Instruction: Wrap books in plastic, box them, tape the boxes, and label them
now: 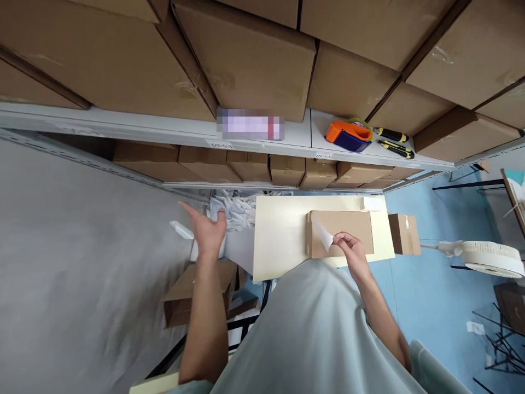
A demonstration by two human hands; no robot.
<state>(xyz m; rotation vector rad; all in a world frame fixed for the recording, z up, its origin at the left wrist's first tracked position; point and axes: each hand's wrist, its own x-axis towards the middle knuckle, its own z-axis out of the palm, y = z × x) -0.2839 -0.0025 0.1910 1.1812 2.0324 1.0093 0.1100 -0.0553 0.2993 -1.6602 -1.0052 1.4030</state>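
Note:
My left hand [209, 232] is stretched out to the left with thumb and fingers apart, nothing in it. Just beyond its wrist side, against the grey wall, shows a small white slip of paper [181, 230], apart from the fingers; whether it is in the air I cannot tell. Over a closed cardboard box [355, 230] on the cream table [279, 235], my right hand [348, 243] pinches the corner of a white, partly see-through label [323, 235]. The label's lifted end curls up from the box's left part; its far end is hard to make out against the cardboard.
Crumpled white paper strips [235, 210] fill a container left of the table. An open carton [197, 290] stands below. Above, a shelf [295, 131] bears large boxes, an orange-and-blue tape dispenser [348, 135] and utility knives [396, 149]. A white fan [490, 258] stands right.

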